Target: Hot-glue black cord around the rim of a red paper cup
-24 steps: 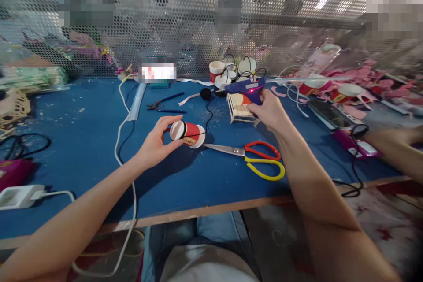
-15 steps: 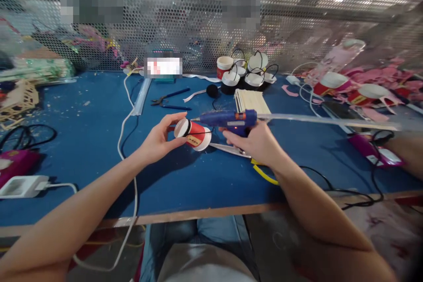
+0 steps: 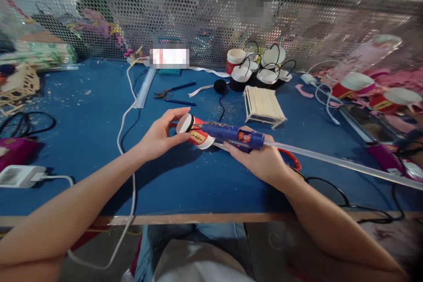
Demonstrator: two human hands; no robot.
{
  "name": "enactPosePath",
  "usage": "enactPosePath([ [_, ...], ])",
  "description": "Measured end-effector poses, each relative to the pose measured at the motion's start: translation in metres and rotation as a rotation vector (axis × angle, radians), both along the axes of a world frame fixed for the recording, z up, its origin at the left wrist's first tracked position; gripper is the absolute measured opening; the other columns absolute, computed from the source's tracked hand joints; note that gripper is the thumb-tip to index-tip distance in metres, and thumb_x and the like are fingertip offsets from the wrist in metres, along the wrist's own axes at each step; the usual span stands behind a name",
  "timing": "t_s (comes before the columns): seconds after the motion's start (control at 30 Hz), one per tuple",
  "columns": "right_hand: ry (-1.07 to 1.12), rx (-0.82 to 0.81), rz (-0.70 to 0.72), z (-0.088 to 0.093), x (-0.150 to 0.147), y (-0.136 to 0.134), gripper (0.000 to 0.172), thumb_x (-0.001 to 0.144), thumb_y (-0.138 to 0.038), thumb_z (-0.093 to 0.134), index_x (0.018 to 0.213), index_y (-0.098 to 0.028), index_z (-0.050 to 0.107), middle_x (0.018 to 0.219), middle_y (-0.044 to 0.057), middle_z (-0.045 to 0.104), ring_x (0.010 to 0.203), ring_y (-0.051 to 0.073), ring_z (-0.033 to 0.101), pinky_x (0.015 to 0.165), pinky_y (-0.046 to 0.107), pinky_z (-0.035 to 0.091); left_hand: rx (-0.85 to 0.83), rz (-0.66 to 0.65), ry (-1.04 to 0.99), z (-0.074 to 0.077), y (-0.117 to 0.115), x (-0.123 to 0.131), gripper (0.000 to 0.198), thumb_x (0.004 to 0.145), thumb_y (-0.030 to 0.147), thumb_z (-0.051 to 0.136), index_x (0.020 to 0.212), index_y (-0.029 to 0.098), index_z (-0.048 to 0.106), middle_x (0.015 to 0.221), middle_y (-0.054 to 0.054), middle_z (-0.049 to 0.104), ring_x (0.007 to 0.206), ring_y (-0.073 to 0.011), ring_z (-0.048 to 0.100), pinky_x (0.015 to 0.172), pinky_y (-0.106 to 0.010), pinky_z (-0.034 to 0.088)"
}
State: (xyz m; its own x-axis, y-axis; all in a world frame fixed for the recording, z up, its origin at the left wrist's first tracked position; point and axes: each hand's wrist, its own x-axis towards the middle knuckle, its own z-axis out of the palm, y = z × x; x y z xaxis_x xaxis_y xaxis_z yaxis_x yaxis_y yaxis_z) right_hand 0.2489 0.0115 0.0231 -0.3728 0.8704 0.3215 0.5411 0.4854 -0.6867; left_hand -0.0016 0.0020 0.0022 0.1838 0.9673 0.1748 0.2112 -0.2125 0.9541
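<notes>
My left hand [image 3: 161, 134] grips a red paper cup [image 3: 195, 131] lying on its side just above the blue table [image 3: 82, 141], its white base turned toward my fingers. My right hand [image 3: 261, 161] is closed around a blue hot glue gun [image 3: 233, 133]. The gun's nozzle points left and touches the cup's side. A long clear glue stick [image 3: 337, 163] juts out of the gun's back toward the right. A black cord runs from the gun along the table's front edge.
Red-handled scissors [image 3: 292, 158] lie partly under my right hand. Behind stand a small stick-built bench [image 3: 263, 106], several cups with black wire handles [image 3: 261, 72], pliers [image 3: 173, 94] and a white cable [image 3: 127, 110]. A perforated metal screen [image 3: 205, 9] closes the back. Pink scraps and red cups lie at right.
My right hand took the glue gun from near the stick bench and brought it down-left to the cup, tipping the nozzle against its side. The left hand kept holding the cup.
</notes>
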Motion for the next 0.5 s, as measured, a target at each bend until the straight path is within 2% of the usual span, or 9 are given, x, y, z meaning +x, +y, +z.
enactPosePath([
  [0.2,-0.033,0.018,0.031,-0.0035,0.0005,-0.0024,0.011,0.077,-0.030,0.064,0.079,-0.022,0.059,0.069,-0.002,0.064,0.060,0.014,0.059,0.055,0.026,0.045,-0.016,0.028,0.039,0.0028,-0.0004,0.0012,0.064,0.076,0.036,0.069,0.131,0.017,0.044,0.128,-0.014,0.054,0.113,-0.0266,0.056,0.094,-0.040,0.045],
  [0.5,-0.057,0.063,0.034,-0.0021,-0.0001,-0.0041,0.009,0.077,-0.029,0.064,0.078,-0.022,0.058,0.069,-0.001,0.064,0.060,0.014,0.059,0.055,0.027,0.044,-0.015,0.018,0.017,0.0038,-0.0005,0.0016,0.060,0.076,0.034,0.069,0.129,0.020,0.046,0.125,-0.012,0.057,0.111,-0.0260,0.057,0.093,-0.040,0.046],
])
